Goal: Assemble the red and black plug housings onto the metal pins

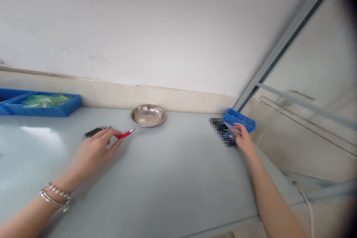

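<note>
1. Left fingers (115,133) pinch one red pen (124,134), at eight o'clock of one metal bowl (147,119).
2. Right fingers (239,125) unclenched, at one phone (228,138); contact unclear.
3. Blue trays (51,112): two, pen's ten o'clock; one, phone's one o'clock.

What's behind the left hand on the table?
Dark, slim pen-like items lie on the table just beyond the left hand, which pinches a red pen. The hand covers part of them, so their full length and exact count can't be seen.
</note>
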`<state>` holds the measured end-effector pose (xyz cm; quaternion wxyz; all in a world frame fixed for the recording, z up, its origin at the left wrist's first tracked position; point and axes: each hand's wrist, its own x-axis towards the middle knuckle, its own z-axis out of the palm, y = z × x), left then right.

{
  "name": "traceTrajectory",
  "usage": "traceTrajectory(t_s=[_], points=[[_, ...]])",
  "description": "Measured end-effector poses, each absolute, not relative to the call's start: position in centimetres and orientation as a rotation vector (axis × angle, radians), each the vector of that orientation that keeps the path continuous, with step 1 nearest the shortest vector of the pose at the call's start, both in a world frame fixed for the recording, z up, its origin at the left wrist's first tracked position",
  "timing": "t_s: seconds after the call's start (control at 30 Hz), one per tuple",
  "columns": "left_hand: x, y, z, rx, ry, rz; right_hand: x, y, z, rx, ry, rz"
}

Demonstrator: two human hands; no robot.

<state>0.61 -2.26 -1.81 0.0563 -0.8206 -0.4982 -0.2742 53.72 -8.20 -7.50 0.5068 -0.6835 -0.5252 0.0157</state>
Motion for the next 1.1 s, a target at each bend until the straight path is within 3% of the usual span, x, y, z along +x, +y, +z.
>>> traceTrajectory(t_s=[0.9,1.1], points=[[0.8,-2.4,-1.6,-2.485,-1.524,-0.851,52.7,-8.1,-7.2,-1.644,-1.311,0.050],[0.8,-2.3,-1.6,-2.486,-1.534,-0.836,50.3,-8.3,-6.2,-1.540,-1.409,0.180]])
